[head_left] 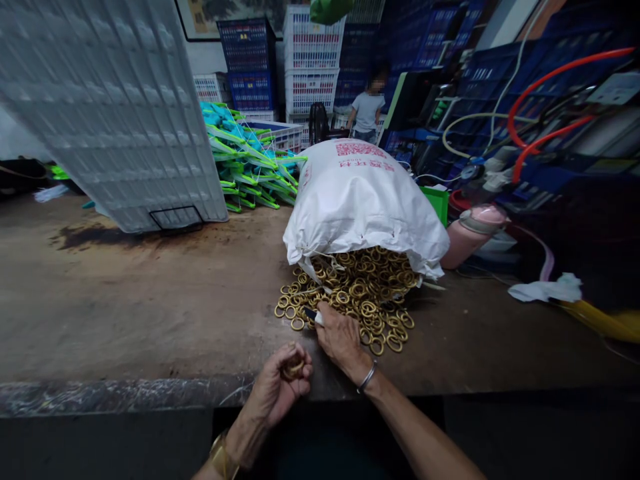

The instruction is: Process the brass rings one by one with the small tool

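A white woven sack (365,200) with red print lies on its side on the table, its mouth towards me. Gold-coloured rings (370,290) spill from it in a loose heap. My right hand (343,337) is at the front of the heap, its fingers closed on a small tool (311,313) with a dark, flat tip and a white part; the rest is hidden in my grip. Near the table's front edge, my left hand (277,383) is palm up with curled fingers around gold-coloured rings (293,369). How many rings it holds is unclear.
A tall pale ribbed plastic panel (115,113) stands on the brown table (165,307) at left. Bright green and blue items (250,167) are piled behind. A pink bottle (473,233) and red hoses (520,143) are at right. A person (367,110) stands near stacked crates (313,60).
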Available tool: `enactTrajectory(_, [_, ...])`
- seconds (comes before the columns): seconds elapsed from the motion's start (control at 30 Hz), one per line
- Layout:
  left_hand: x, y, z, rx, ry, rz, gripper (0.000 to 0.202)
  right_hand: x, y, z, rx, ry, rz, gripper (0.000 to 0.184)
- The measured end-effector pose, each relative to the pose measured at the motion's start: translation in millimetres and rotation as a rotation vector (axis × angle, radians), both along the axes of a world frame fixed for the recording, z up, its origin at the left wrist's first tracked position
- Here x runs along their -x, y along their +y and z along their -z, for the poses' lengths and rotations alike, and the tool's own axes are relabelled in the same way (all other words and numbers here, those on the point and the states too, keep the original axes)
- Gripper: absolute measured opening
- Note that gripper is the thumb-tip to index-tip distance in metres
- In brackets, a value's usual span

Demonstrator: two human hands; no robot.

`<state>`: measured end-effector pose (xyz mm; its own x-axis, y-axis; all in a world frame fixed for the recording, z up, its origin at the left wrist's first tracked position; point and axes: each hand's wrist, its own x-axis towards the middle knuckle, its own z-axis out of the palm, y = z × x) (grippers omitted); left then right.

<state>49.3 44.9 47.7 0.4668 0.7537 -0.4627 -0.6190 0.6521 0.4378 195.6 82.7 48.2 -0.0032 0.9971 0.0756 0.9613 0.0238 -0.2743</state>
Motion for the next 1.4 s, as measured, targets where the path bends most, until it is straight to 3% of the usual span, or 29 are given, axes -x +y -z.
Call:
enactTrajectory(0.17, [-0.9, 2.9, 2.2, 0.081, 0.014, -0.049, 0.019, -0.5, -1.0, -0.9, -0.017, 0.028, 0.004, 0.019])
enactTrajectory(0.5, [-8.6, 3.0, -2.6, 0.002, 0.141, -0.013, 0.026, -3.3, 2.1, 7.7, -0.057, -0.014, 0.017, 0.016])
enactTrajectory(0.67, [-14.2, 7.8, -3.9, -0.114, 0.292, 0.002, 0.030, -7.7, 2.3, 15.3, -0.115, 0.000, 0.004, 0.013])
enactTrajectory(1.03, [-28.1, 23.3, 11.6, -0.339, 0.591, -0.015, 0.038, -15.5, -8.9, 11.6, -0.157, 0.132, 0.042, 0.014])
enactTrajectory(1.23, [-35.8, 27.2, 6.1, -0.463, 0.774, 0.044, 0.025, -14.2, -17.4, 18.0, -0.186, 0.245, 0.037, 0.017])
enactTrajectory(1.4, [-36.9, 32.1, 6.9, -0.639, 0.908, -0.073, 0.018, -14.9, -18.8, 20.6, -0.181, 0.325, 0.004, 0.019])
